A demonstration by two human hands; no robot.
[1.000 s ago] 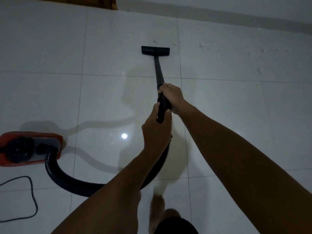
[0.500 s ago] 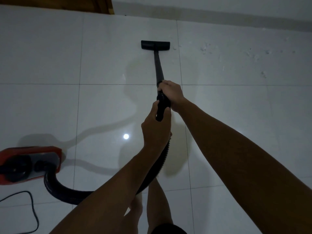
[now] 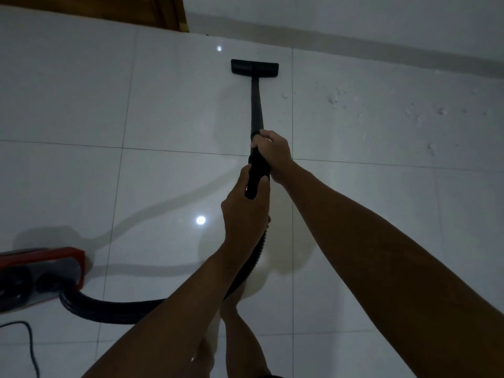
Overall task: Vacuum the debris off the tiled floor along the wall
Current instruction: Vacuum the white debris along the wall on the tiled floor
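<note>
Both hands, left (image 3: 244, 214) and right (image 3: 274, 155), grip the wand (image 3: 256, 105); nozzle (image 3: 255, 67) near wall (image 3: 354, 20), debris (image 3: 381, 110) to its right.

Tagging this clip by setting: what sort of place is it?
Probably a room in a home, dimly lit: glossy white tiled floor, a plain wall with a wooden door frame, and a red canister vacuum trailing its hose.

Dim room – pale wall (image 3: 354, 15), wooden doorframe (image 3: 174, 12)
</note>
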